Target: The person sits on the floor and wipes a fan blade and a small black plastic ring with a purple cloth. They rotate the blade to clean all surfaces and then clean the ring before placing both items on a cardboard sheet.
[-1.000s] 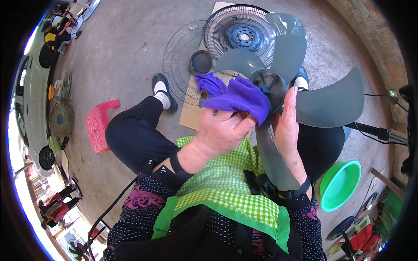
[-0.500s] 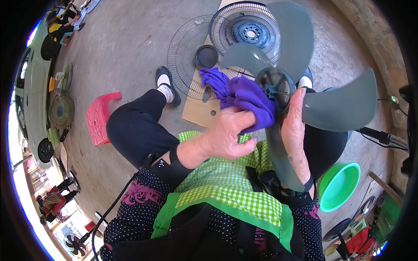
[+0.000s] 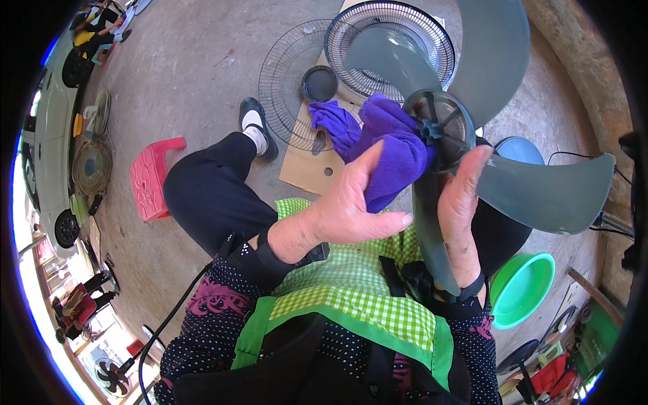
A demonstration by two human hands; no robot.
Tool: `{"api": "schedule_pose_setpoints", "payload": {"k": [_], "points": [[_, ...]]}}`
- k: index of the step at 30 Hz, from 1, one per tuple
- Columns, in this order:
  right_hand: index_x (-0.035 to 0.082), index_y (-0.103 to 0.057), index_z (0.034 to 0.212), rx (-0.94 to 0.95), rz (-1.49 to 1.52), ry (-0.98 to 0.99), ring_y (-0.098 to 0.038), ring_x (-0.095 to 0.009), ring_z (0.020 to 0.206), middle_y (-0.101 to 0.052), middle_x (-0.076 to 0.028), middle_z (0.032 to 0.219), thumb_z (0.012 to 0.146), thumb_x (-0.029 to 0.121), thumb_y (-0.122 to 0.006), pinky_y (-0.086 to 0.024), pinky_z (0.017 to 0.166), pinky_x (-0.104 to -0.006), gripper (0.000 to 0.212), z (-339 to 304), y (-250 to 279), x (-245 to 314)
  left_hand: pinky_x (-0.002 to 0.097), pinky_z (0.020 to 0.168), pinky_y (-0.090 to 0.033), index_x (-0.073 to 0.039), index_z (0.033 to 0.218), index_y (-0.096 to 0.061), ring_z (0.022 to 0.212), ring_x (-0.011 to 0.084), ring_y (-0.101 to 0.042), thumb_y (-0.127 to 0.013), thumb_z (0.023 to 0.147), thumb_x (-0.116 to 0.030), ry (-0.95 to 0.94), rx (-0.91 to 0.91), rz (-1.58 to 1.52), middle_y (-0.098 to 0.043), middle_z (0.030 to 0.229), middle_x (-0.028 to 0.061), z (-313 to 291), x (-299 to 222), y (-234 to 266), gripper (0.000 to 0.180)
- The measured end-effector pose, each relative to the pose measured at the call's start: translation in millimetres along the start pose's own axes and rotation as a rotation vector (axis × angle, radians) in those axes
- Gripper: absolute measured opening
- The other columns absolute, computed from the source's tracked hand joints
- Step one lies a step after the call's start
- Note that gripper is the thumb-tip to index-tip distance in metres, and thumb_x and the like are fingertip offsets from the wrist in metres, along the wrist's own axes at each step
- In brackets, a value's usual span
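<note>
Concrete floor [image 3: 196, 88] below, and over the lap it's the grey fan rotor [image 3: 451, 143], free of guards, nothing reassembled! Right hand [image 3: 460, 209] grips it by the hub [image 3: 442, 111]; left hand [image 3: 344, 209], thumb spread, meets the purple cloth [image 3: 395, 155] (fingers hidden, grip unclear). Deep guard [image 3: 337, 50]: cardboard's [image 3: 297, 172] far end.

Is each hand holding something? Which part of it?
The right hand holds the fan blades beside the hub. The left hand touches the purple cloth on its near side; its grip is hidden.

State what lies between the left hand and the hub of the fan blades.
In the head view, the purple cloth lies between the left hand and hub.
</note>
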State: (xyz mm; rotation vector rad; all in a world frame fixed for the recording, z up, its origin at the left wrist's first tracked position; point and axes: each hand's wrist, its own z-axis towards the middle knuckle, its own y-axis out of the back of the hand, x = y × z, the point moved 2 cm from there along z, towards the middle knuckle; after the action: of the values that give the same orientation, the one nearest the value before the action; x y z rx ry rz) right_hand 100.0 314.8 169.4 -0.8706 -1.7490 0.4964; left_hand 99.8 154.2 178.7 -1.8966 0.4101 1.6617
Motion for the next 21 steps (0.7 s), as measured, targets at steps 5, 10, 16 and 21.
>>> {"api": "schedule_pose_setpoints", "payload": {"k": [5,10,16,21], "points": [[0.002,-0.043,0.139,-0.032,-0.003,-0.025,-0.050,-0.022,0.122,-0.051,-0.011,0.137,0.096,0.062,-0.033,-0.036,0.107,-0.0377,0.074,-9.2,3.7,-9.4,0.0323,0.096,-0.042,-0.003,0.126,-0.048,0.105,0.0175,-0.057,-0.072,0.073,-0.008,-0.087,-0.027,0.103,-0.058,0.109,0.0094,-1.8,-7.7,1.0,0.059],[0.002,-0.040,0.141,0.034,-0.301,0.042,-0.049,-0.021,0.123,-0.050,-0.012,0.137,0.098,0.058,-0.032,-0.035,0.108,-0.0372,0.071,-2.7,-2.3,-3.8,0.0332,0.072,-0.049,-0.018,0.098,-0.062,0.068,0.0208,-0.061,-0.074,0.065,-0.013,-0.487,-0.002,1.097,-0.059,0.074,-0.0001,5.3,-9.9,3.5,0.035],[0.000,-0.030,0.143,0.242,-0.517,0.272,-0.052,-0.022,0.120,-0.051,-0.014,0.131,0.101,0.048,-0.037,-0.038,0.106,-0.0363,0.064,-6.0,-14.5,-3.0,0.0293,0.066,-0.049,-0.016,0.093,-0.064,0.070,0.0173,-0.063,-0.073,0.064,-0.011,-0.551,-0.267,1.469,-0.063,0.079,-0.0024,5.1,-4.7,-9.9,0.030],[0.000,-0.029,0.143,0.318,-0.283,0.264,-0.053,-0.022,0.118,-0.053,-0.014,0.129,0.100,0.048,-0.040,-0.040,0.104,-0.0361,0.065,-9.1,-18.4,-1.3,0.0305,0.080,-0.050,-0.002,0.126,-0.051,0.093,0.0154,-0.064,-0.078,0.067,-0.004,-0.063,-0.156,0.506,-0.065,0.102,0.0069,-1.4,-8.8,-9.1,0.065]]}}
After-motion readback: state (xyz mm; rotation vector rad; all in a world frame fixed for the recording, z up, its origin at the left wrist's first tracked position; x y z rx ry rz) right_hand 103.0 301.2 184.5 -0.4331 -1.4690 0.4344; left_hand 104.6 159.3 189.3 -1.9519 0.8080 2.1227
